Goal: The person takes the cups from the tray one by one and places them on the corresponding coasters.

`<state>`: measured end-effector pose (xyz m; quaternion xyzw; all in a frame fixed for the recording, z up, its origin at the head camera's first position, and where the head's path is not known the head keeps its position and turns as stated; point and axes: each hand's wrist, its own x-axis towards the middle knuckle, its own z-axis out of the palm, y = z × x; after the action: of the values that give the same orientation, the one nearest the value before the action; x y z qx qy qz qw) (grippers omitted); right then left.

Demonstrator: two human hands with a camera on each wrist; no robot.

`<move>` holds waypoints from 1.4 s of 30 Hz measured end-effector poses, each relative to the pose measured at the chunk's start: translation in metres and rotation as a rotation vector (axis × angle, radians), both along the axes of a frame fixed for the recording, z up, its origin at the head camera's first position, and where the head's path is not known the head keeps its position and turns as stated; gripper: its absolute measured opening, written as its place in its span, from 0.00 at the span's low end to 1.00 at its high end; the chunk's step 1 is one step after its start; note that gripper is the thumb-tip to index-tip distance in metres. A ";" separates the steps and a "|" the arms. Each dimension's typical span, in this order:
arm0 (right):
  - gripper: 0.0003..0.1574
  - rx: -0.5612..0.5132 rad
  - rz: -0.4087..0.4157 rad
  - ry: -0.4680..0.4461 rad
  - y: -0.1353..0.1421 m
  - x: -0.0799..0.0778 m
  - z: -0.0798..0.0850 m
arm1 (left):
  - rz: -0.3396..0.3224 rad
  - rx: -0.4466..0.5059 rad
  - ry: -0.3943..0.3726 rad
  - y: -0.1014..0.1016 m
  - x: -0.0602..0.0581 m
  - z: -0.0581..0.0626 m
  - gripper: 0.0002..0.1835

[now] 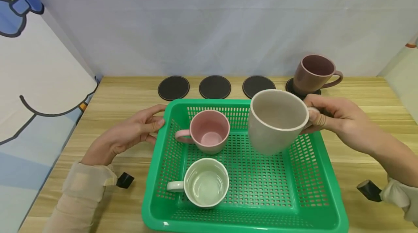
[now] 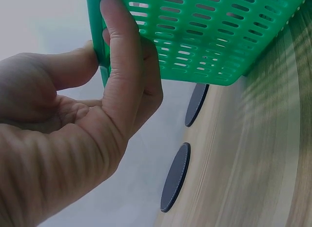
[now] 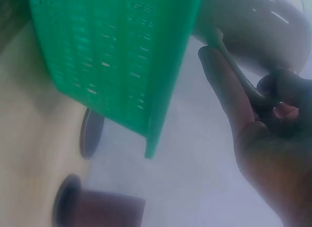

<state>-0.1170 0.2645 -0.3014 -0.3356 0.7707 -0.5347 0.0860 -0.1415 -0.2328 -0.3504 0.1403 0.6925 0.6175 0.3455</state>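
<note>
My right hand (image 1: 339,120) grips a light grey mug (image 1: 274,117) by its handle, holding it tilted above the right part of a green plastic basket (image 1: 330,175). In the right wrist view, the fingers of this hand wrap the mug's handle (image 3: 239,73) beside the basket's outer wall. My left hand (image 1: 143,127) pinches the basket's left rim, its thumb on the rim and its fingers beneath, as the left wrist view shows. Inside the basket, on its left side, stand a pink mug (image 1: 210,131) and, nearer me, a pale green-white cup (image 1: 207,184). Both their handles point left.
Several round black coasters (image 1: 214,87) line the back of the wooden table (image 1: 121,98). On the rightmost coaster (image 1: 289,87) stands a mauve-brown mug (image 1: 311,73), handle to the right. A pale grey backdrop (image 1: 209,26) rises behind, and a cartoon-printed panel (image 1: 39,80) stands at left.
</note>
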 end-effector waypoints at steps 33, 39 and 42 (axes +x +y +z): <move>0.16 -0.210 -0.312 -0.232 0.011 -0.095 0.004 | -0.013 0.002 0.008 -0.001 0.000 -0.003 0.33; 0.16 -0.183 -0.363 -0.232 0.007 -0.110 -0.013 | -0.021 0.006 -0.003 -0.001 0.003 -0.004 0.33; 0.17 -0.108 -0.394 -0.214 0.005 -0.115 -0.018 | -0.020 0.005 -0.003 -0.002 0.005 -0.004 0.33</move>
<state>-0.2317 0.2696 -0.3190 -0.1241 0.7782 -0.6141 0.0430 -0.1370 -0.2344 -0.3548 0.1472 0.6888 0.6162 0.3524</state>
